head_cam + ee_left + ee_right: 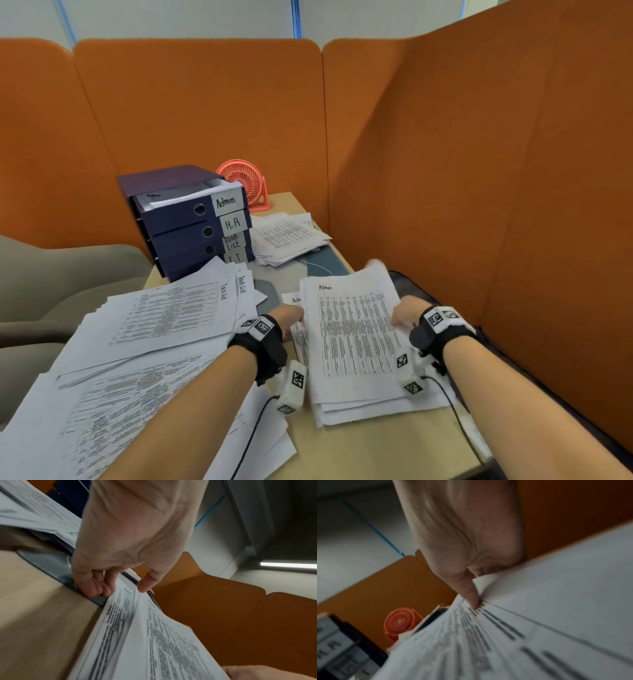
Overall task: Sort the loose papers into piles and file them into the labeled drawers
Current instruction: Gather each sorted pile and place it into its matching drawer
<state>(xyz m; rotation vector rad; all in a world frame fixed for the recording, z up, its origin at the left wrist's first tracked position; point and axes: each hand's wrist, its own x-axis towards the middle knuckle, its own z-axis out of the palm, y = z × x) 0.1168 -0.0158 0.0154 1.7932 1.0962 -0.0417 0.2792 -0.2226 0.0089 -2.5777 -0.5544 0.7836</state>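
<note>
A stack of printed sheets headed "Admin" [356, 342] lies at the middle right of the table. My left hand [294, 314] pinches its left edge, thumb on top and fingers [96, 588] curled beneath the sheets [154, 642]. My right hand [400, 317] holds the right edge; its thumb [473, 596] presses on the top sheet [547, 615] and its other fingers are hidden under the paper. The purple drawer unit [178, 222] stands at the back left with labels Admin, H.R, Task List and I.T. Its top Admin drawer [224, 202] is pulled out a little and has paper inside.
A wide pile headed "Task List" [164, 318] covers the table's left side. Another loose pile [287, 240] lies behind, right of the drawers. A coral desk fan [245, 185] stands at the back. Orange partitions [479, 171] wall in the back and right sides.
</note>
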